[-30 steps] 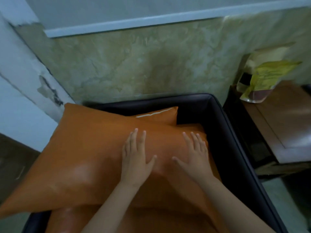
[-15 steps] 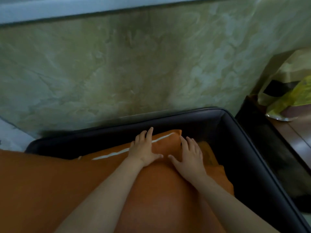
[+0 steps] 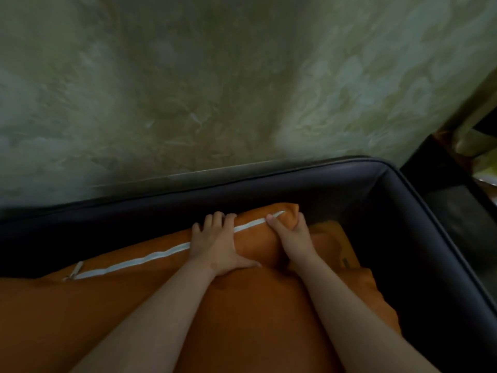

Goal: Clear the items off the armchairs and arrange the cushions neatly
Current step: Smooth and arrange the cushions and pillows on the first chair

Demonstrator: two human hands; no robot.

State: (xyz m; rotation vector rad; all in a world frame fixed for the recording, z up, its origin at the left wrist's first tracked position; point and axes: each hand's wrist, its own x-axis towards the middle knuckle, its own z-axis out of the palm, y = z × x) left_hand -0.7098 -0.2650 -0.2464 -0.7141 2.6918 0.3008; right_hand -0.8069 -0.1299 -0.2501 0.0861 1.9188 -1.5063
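Observation:
An orange cushion (image 3: 255,246) with a white zip along its top edge stands against the back of a dark armchair (image 3: 282,181). My left hand (image 3: 217,244) lies over the cushion's top edge, fingers curled across the zip. My right hand (image 3: 291,234) grips the cushion's right corner, thumb on the zip. A second, larger orange cushion (image 3: 242,319) lies in front, under my forearms. More orange cushion (image 3: 341,249) shows at the right, beside the armrest.
A mottled green wall (image 3: 242,90) rises directly behind the chair back. The armchair's right armrest (image 3: 430,238) runs down the right side. A dark side table (image 3: 457,200) with a yellowish bag (image 3: 484,162) on it stands at the far right.
The view has closed in on the chair back. Both hands moved forward from lying flat on the front cushion to the back cushion's zipped edge, and the right hand has closed on its corner.

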